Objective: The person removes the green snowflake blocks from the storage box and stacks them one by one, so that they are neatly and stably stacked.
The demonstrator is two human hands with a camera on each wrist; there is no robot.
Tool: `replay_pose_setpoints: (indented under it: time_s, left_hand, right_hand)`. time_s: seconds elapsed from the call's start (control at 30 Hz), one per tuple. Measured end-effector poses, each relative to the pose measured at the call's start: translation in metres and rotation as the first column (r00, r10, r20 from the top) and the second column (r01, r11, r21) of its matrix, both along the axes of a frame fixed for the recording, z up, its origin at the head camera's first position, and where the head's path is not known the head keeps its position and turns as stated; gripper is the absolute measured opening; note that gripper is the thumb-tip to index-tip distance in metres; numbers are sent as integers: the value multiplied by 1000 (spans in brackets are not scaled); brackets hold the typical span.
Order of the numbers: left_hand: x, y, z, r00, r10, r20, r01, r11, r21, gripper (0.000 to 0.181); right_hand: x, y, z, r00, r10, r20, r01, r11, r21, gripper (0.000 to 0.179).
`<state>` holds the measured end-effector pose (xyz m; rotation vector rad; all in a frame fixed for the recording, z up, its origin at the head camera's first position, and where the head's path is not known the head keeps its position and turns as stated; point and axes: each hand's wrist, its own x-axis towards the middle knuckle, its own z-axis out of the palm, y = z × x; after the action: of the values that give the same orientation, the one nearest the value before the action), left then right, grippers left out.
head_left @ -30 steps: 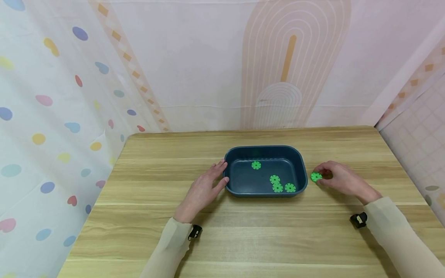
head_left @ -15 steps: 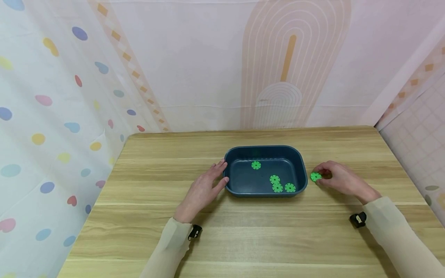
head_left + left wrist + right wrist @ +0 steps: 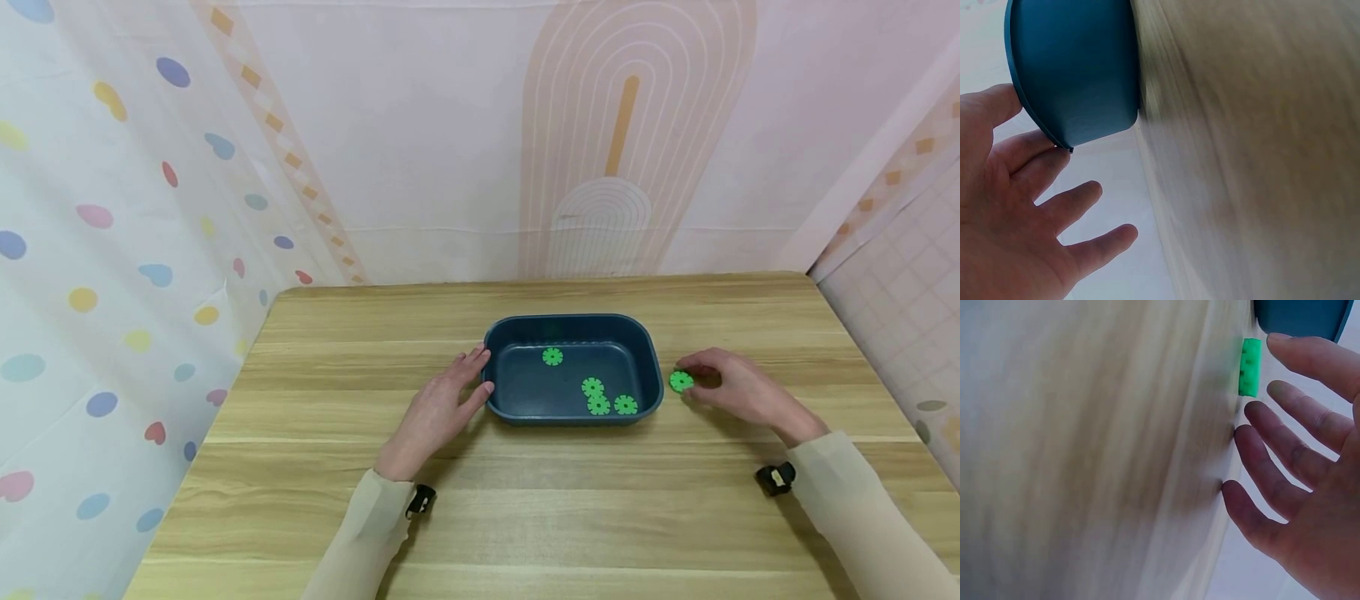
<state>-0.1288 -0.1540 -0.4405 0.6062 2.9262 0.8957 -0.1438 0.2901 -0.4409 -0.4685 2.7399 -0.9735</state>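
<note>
A dark blue rectangular bin [image 3: 517, 414] stands on the table, with several notched green plastic discs, such as the disc [image 3: 552, 357], lying inside. My left hand [image 3: 438, 407] touches the bin's left rim with its thumb and fingertips, fingers spread and loosely bent. Just right of the bin, a green notched disc piece [image 3: 681, 382] sits on the table. In the right wrist view this piece [image 3: 1250, 367] looks thick from the side, like stacked discs. My right hand [image 3: 738, 390] is beside it, thumb and fingers parted and holding nothing.
The wooden table [image 3: 525, 517] reaches back to a patterned curtain [image 3: 435, 142]. A spotted curtain [image 3: 112, 317] hangs along the left side. Black straps [image 3: 776, 478] show at both wrists.
The right hand's thumb and fingers have parted slightly from the green disc piece, and that wrist has shifted a little. The left hand, the bin and its discs stay put.
</note>
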Motion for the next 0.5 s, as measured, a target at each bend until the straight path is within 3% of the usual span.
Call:
replay_pose_setpoints:
  time_s: [0.27, 0.5]
  left_hand:
    - [0, 0, 0, 1000, 6, 0, -6, 1000, -3, 56]
    - [0, 0, -1, 1000, 10, 5, -9, 1000, -2, 56]
  right_hand:
    - [9, -3, 8, 999, -36, -32, 36, 999, -17, 40]
    - [15, -14, 18, 990, -89, -107, 83, 995, -58, 42]
